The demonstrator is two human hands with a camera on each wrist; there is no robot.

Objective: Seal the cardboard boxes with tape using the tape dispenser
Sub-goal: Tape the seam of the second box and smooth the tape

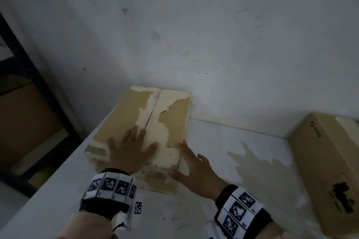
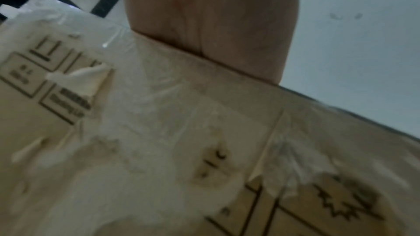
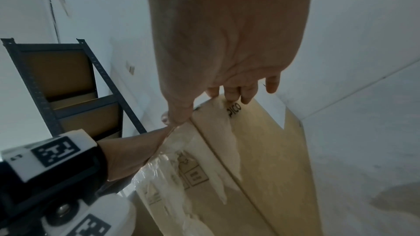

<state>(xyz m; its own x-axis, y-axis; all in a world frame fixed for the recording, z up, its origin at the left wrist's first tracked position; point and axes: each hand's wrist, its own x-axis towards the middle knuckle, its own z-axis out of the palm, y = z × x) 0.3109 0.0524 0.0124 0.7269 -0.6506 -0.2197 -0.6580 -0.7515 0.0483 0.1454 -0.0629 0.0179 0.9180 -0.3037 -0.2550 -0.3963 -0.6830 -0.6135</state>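
A brown cardboard box (image 1: 124,114) with torn pale patches lies at the back left corner of the white table (image 1: 184,211), its two top flaps closed along a centre seam. My left hand (image 1: 132,149) lies flat on the near part of the top, fingers spread. My right hand (image 1: 194,167) rests against the box's near right corner, fingers straight along the right edge and thumb on the front face. The left wrist view shows the palm (image 2: 204,15) on the box's top edge, above the crinkled front face (image 2: 159,132). In the right wrist view the fingertips (image 3: 247,94) touch the box (image 3: 268,159). No tape dispenser is in view.
A second cardboard box (image 1: 326,161) lies at the table's right edge. A white wall (image 1: 213,44) rises directly behind the table. A dark metal shelf (image 3: 68,78) stands to the left, beyond the table's left edge. A brownish stain (image 1: 256,163) marks the tabletop between the boxes.
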